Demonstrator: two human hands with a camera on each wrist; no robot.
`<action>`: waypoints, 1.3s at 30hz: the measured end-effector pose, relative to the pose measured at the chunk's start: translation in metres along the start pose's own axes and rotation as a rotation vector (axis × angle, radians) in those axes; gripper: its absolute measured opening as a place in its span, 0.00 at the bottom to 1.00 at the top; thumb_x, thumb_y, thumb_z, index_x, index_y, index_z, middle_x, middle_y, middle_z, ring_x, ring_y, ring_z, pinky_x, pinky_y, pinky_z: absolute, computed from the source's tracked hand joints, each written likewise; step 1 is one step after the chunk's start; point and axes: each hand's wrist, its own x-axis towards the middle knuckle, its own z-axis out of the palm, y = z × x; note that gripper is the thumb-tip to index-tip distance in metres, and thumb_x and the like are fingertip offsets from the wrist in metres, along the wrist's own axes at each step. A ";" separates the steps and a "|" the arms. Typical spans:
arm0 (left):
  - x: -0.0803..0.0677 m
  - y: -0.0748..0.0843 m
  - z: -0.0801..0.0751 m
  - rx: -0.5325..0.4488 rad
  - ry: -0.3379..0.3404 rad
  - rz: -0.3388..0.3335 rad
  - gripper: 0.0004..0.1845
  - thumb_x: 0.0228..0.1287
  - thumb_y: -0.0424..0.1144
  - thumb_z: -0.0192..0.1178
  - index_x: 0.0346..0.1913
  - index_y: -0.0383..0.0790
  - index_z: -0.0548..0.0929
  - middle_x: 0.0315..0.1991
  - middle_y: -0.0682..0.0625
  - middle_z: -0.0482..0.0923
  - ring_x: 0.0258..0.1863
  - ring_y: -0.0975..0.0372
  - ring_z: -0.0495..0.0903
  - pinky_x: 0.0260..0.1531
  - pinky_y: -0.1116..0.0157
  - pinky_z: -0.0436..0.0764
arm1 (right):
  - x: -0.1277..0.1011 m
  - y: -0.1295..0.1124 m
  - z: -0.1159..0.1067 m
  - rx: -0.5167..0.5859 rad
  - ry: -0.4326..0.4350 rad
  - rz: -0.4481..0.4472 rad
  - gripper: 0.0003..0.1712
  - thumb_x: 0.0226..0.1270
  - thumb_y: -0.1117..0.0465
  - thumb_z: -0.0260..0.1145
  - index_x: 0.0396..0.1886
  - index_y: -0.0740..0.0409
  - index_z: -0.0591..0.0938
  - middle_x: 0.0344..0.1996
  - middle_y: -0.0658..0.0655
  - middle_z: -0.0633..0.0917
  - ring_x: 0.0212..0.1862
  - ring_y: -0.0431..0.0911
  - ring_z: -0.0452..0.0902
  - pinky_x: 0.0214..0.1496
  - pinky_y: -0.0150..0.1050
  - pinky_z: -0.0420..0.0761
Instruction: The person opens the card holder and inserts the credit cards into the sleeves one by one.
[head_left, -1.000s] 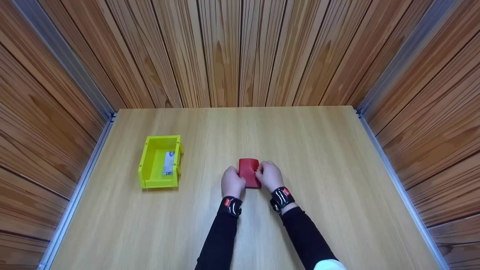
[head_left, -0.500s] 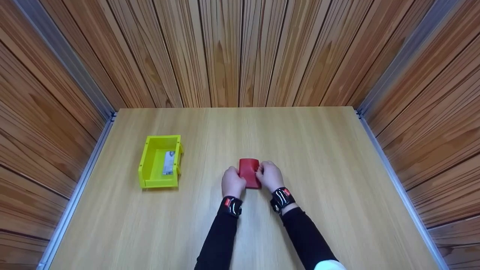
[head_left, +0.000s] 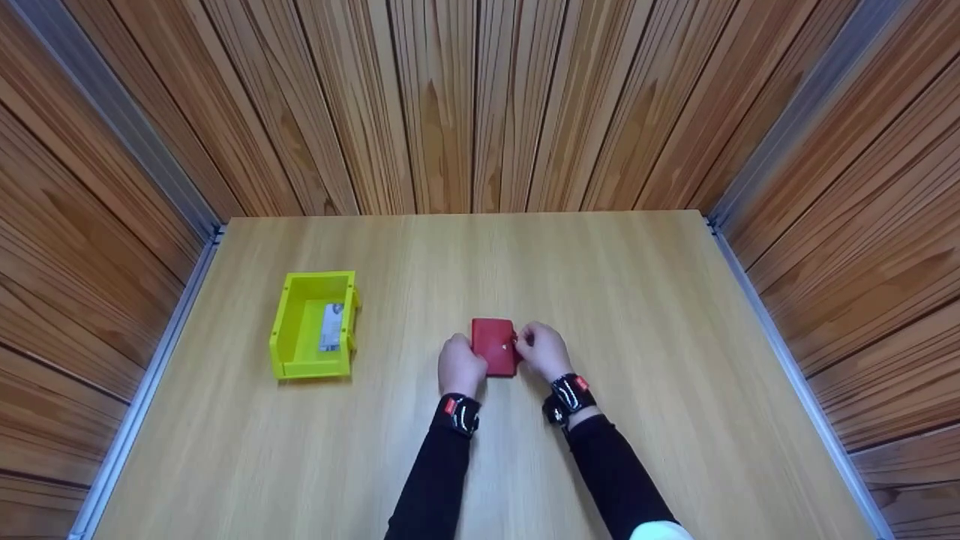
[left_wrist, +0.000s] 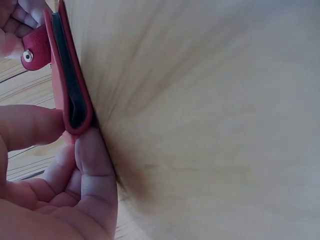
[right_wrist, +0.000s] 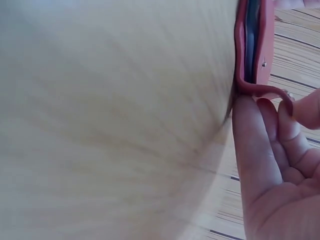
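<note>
A small red snap wallet [head_left: 493, 346] lies on the table in front of me, folded, with a dark lining between its layers. My left hand [head_left: 460, 366] holds its folded left edge, thumb on top and fingers beneath, as the left wrist view shows. On the right, my right hand [head_left: 543, 351] pinches the wallet's closure tab [left_wrist: 36, 47] between thumb and fingers. That tab stands away from the wallet's front and has a metal snap [left_wrist: 28, 56] near its rounded end. A metal stud [right_wrist: 264, 64] shows on the wallet's front in the right wrist view.
To the left on the wooden table [head_left: 405, 277] stands a yellow-green bin [head_left: 311, 370] with a white label [head_left: 331, 327] inside. Wood-plank walls [head_left: 442, 112] with metal corner rails enclose the table's back and sides. Black bands with devices circle both wrists.
My right hand has lifted the tab off the wallet's front and drawn it to the right, so the stud now shows. The left hand keeps its hold. The head view has shifted slightly.
</note>
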 end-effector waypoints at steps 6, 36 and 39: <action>0.001 0.001 0.000 -0.025 -0.006 -0.006 0.06 0.52 0.26 0.63 0.34 0.34 0.79 0.31 0.45 0.79 0.35 0.51 0.80 0.39 0.53 0.78 | 0.000 -0.001 -0.002 0.039 0.022 0.037 0.03 0.55 0.66 0.64 0.25 0.59 0.78 0.25 0.52 0.78 0.32 0.48 0.74 0.38 0.43 0.75; 0.001 -0.004 -0.002 -0.016 0.014 0.032 0.08 0.53 0.26 0.63 0.38 0.29 0.80 0.34 0.40 0.81 0.39 0.47 0.82 0.42 0.51 0.79 | -0.003 0.005 -0.009 -0.025 0.077 0.039 0.06 0.60 0.74 0.67 0.37 0.66 0.81 0.32 0.59 0.81 0.39 0.54 0.78 0.46 0.48 0.78; 0.001 -0.005 -0.002 -0.014 0.016 0.033 0.09 0.53 0.27 0.64 0.38 0.29 0.80 0.35 0.40 0.81 0.39 0.47 0.81 0.43 0.52 0.78 | -0.003 0.005 -0.007 -0.035 0.063 0.044 0.07 0.58 0.74 0.67 0.37 0.67 0.81 0.33 0.60 0.80 0.39 0.54 0.78 0.46 0.48 0.78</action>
